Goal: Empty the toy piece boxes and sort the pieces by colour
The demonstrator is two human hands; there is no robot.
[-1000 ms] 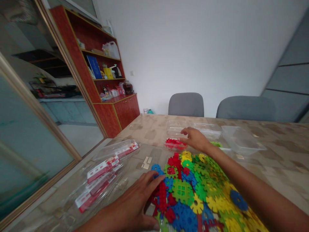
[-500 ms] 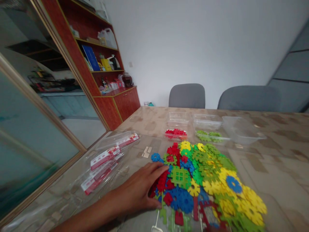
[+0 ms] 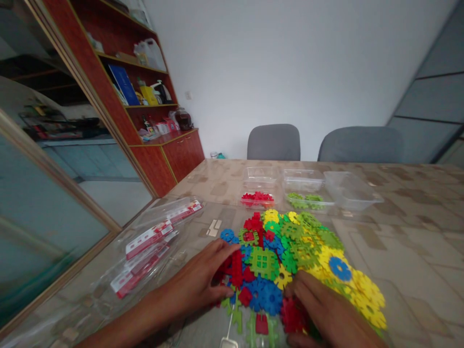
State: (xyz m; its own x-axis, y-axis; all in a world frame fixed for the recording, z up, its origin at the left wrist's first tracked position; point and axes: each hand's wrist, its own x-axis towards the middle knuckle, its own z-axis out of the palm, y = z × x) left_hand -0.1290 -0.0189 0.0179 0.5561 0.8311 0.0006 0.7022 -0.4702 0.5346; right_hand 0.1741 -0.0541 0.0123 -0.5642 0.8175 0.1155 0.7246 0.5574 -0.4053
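My left hand [image 3: 203, 270] lies against the left side of a mixed pile of plastic building pieces, thumb and fingers spread apart around red pieces [image 3: 236, 268]. At the pile's near right side, my right hand [image 3: 322, 304] has its fingers curled over a dark red toothed piece [image 3: 291, 314], gripping it. Between the hands are a green square lattice piece [image 3: 264, 261], blue notched discs [image 3: 266, 296] and a yellow notched disc [image 3: 283, 277]. Yellow discs [image 3: 362, 292] spread out to the right, partly behind my right hand.
Behind the pile stand a clear box with red pieces [image 3: 257, 199], another with green pieces [image 3: 305, 200], and a clear tub [image 3: 351, 191]. Plastic packaging with red-and-white labels [image 3: 148, 238] lies to the left. Two grey chairs [image 3: 273, 142] stand beyond the table.
My right hand has come in from the bottom edge onto the near right part of the pile and closed on a red piece. My left hand stays at the pile's left side. The view has shifted slightly.
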